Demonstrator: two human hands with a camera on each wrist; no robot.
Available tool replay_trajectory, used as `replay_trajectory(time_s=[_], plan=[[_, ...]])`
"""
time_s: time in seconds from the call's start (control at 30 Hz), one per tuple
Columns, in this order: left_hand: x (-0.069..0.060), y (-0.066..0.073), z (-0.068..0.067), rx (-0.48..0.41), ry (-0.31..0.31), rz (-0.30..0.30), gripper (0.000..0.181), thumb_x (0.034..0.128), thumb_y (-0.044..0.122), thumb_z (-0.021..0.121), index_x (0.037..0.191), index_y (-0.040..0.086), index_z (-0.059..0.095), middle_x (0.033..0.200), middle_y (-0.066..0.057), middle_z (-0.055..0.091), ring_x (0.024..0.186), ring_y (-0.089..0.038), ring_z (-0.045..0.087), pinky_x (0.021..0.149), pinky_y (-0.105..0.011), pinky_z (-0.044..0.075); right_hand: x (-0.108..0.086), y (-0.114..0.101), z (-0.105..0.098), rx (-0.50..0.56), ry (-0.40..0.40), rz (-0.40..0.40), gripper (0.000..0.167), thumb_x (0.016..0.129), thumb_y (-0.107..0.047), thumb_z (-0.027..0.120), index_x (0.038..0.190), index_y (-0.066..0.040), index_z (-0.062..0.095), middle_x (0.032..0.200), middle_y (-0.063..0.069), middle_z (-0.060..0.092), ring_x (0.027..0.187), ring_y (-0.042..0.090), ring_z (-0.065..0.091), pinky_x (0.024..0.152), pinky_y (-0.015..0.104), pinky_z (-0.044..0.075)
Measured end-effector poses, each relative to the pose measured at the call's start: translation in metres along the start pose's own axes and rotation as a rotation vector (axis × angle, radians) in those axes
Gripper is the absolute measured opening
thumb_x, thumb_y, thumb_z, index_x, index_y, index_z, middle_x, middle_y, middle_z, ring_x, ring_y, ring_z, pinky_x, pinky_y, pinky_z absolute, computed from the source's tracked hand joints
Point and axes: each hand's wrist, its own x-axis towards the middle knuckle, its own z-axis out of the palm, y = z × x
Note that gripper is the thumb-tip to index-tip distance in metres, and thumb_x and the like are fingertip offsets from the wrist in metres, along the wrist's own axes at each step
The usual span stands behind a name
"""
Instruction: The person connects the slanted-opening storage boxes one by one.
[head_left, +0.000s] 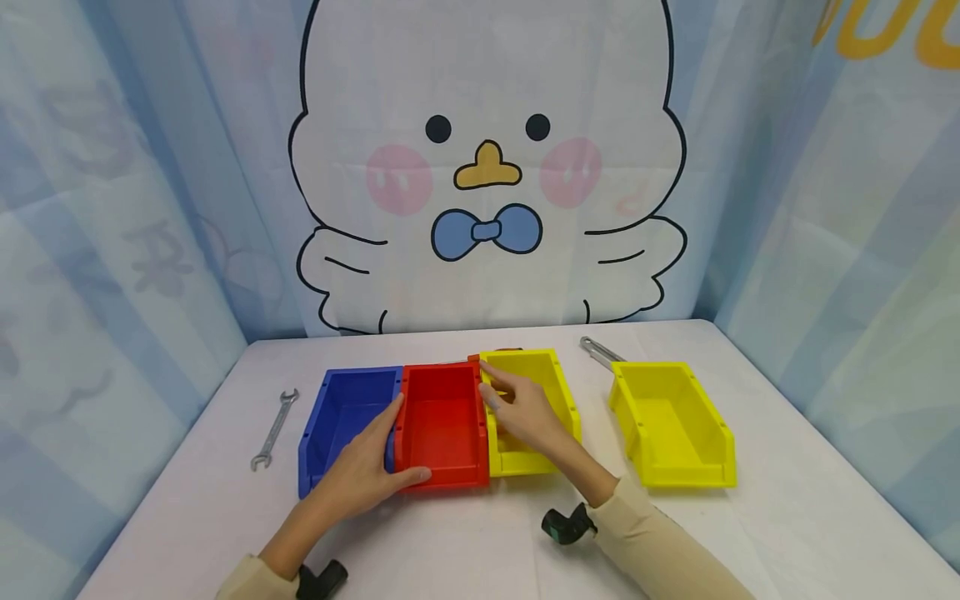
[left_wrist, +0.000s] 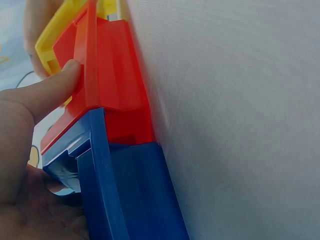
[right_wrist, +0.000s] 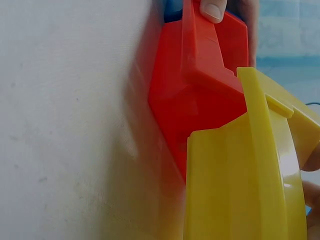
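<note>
A red bin (head_left: 441, 425) stands between a blue bin (head_left: 352, 408) on its left and a yellow bin (head_left: 534, 462) on its right. My left hand (head_left: 367, 471) holds the red bin near its front left corner. Its thumb (left_wrist: 55, 90) lies over the front rim, and the other fingers reach along the edge beside the blue bin. At the yellow bin's left wall, my right hand (head_left: 528, 412) grips near the back corner, close to the red bin. In the right wrist view the yellow bin (right_wrist: 225, 185) hides part of that hand.
A second yellow bin (head_left: 667, 425) stands apart at the right, with a metal wrench (head_left: 600, 350) partly behind it. On the left lies a double-ended spanner (head_left: 276, 429). Something small and dark red (head_left: 510, 349) shows behind the middle yellow bin. A printed curtain hangs behind the white table (head_left: 450, 550).
</note>
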Motion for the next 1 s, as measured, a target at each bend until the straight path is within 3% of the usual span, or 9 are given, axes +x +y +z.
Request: replay_trajectory(time_s=[1.0], plan=[[-0.0001,-0.0012,0.0005,-0.009,0.004,0.001,0.116,0.0831,0.049,0.087,0.171,0.014,0.019,0.171,-0.022,0.036,0.151,-0.052,0.044,0.103,-0.065,0.057,-0.0013,0.0062,0.0039,0.020,0.001,0.003,0.051,0.109,-0.028,0.059,0.159,-0.023,0.051,0.156,0.008,0.061,0.126,0.026,0.068,0.109,0.043,0.060]])
